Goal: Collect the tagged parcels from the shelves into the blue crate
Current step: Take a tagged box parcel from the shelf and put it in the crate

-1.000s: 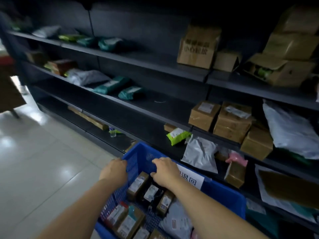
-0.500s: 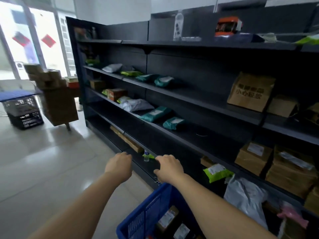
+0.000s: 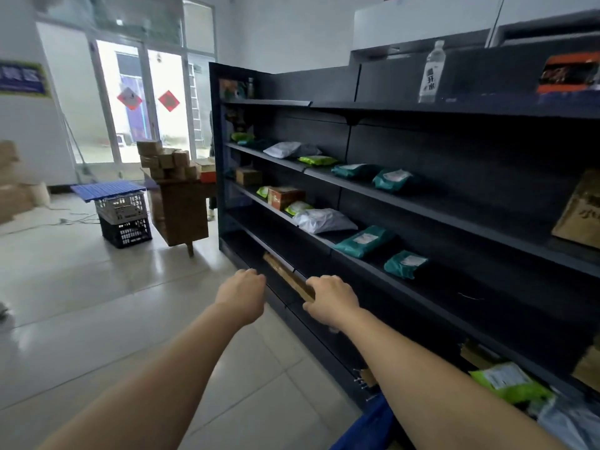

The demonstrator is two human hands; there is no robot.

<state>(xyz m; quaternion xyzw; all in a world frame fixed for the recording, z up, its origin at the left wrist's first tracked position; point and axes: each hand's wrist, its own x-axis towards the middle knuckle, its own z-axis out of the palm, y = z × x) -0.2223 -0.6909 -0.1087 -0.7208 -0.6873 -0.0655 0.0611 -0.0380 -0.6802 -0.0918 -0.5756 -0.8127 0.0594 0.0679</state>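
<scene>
- blue crate: only a corner shows at the bottom edge, under the right forearm; its rim and contents are cut off
- left hand, right hand: both backs up, fingers curled under and hidden; cannot tell whether they grasp anything or are just clenched
- lime-green mailer: soft glossy plastic with a white label, low at the right, partly behind the right forearm; label text too small to read
- flat cardboard strip: long and thin, on a low shelf; its near end is hidden behind the right hand
- dark shelving: matte black metal tiers running away to the left
- two teal mailers: plump, crinkled, white labels, on the middle tier with a grey poly bag just beyond them
- small printed carton: further along the same tier
- clear bottle: upright on the top tier
- floor: pale glossy tiles with window glare
- black lattice crates: stacked, a blue slatted panel on top
- glass doors: overexposed, with red diamond decorations
</scene>
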